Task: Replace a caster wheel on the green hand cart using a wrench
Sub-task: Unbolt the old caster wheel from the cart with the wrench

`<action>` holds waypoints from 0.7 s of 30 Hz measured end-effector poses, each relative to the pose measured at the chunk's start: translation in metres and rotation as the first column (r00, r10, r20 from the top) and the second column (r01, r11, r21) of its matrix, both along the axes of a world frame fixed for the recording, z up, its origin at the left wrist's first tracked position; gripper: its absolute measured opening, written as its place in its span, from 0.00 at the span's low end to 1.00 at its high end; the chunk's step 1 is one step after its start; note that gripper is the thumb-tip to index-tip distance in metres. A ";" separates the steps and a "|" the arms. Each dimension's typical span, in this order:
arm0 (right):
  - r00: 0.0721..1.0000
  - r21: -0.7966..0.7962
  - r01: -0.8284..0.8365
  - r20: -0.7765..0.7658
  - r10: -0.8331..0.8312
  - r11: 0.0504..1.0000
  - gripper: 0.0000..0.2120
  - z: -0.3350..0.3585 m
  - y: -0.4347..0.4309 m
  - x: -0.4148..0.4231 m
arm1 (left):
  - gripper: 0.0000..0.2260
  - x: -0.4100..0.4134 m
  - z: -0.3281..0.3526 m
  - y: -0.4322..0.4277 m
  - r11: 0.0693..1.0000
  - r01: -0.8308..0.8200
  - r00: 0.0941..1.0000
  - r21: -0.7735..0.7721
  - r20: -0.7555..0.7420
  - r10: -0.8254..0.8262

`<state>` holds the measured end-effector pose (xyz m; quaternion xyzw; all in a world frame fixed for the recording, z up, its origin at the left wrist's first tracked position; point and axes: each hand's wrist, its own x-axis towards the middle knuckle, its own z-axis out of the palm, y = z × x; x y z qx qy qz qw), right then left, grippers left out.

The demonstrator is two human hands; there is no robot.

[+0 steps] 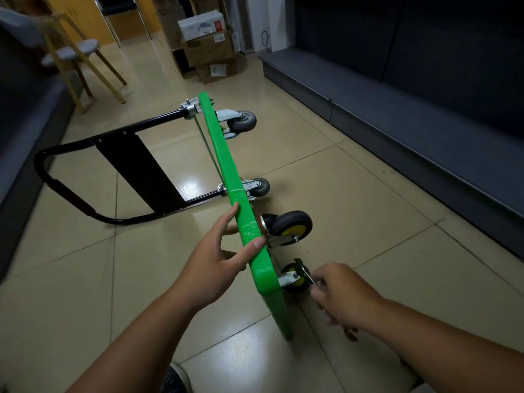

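The green hand cart stands on its side edge on the tiled floor, wheels pointing right, its black handle lying flat to the left. My left hand grips the cart's upper edge, fingers over the top and thumb on the green rim. My right hand pinches a dark wrench set against the nearest caster, a black wheel with a yellow hub. Just beyond is a larger black and yellow wheel. Two grey casters sit at the far end.
A long dark low bench runs along the right side. Stacked cardboard boxes stand at the back, wooden stools at the back left. My shoe shows at the bottom edge. Beige floor tiles surround the cart.
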<state>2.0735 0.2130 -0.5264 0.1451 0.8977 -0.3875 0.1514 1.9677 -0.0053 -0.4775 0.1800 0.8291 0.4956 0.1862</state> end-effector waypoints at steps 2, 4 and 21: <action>0.992 -0.119 0.121 0.035 -0.118 0.986 0.11 0.015 0.002 -0.001 | 0.43 -0.001 -0.001 0.001 1.000 -0.001 1.000 -0.007 -0.010 0.001; 0.982 -0.249 0.176 -0.022 -0.187 0.953 0.13 0.034 -0.002 -0.010 | 0.43 -0.001 -0.002 0.002 1.000 -0.005 1.000 -0.007 -0.018 0.005; 1.000 -0.460 -0.010 -0.002 0.010 0.888 0.12 0.054 -0.026 -0.031 | 0.46 0.003 -0.001 0.003 1.000 0.008 1.000 0.022 -0.018 -0.007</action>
